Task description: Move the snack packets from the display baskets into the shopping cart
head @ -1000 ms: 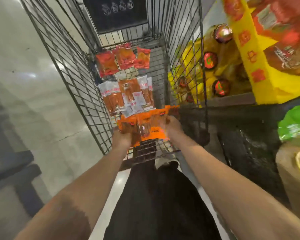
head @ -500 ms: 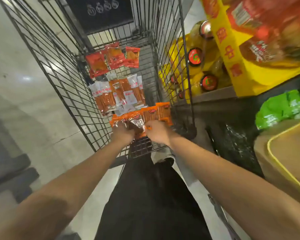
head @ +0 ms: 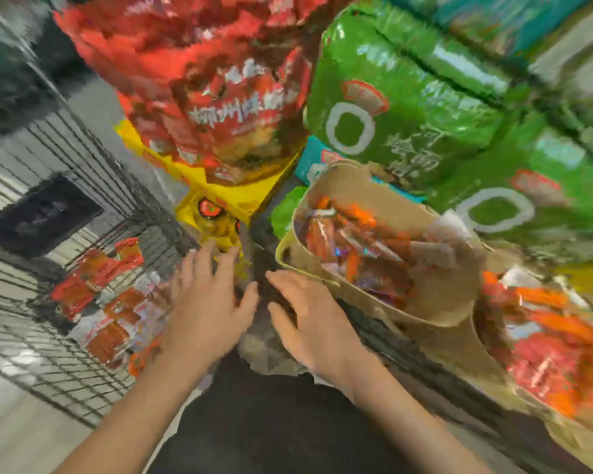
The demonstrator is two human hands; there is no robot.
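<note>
Hands first: two of them, both bare and both holding nothing. The left hand (head: 204,302) has its fingers spread and straight, palm down, at the near right corner of the shopping cart (head: 48,340). The right hand (head: 310,323) is spread the same way, just beside the left but not touching it, with its fingertips close under the rim of the nearer display basket (head: 435,292).

Snack packets in the cart (head: 112,302) lie in a loose heap on the wire floor, to the left of the left hand. I can make out roughly three groups: red-orange ones farthest away, brown ones with white labels in the middle, orange ones nearest. The blur is too heavy for an exact count.

Display baskets number two. The nearer one is tan with a pale yellow rim and tilts toward the hands; the snack packets inside it (head: 356,248) are a jumble of orange, red and silver foil. The second basket (head: 476,340) stands to the right of the first, and its packets (head: 558,354) are orange and red, smeared by motion.

Above the baskets sit two large green bags (head: 397,107), each with a white ring printed on it, and a big red bag (head: 213,90) to their left over a yellow box (head: 220,186).
</note>
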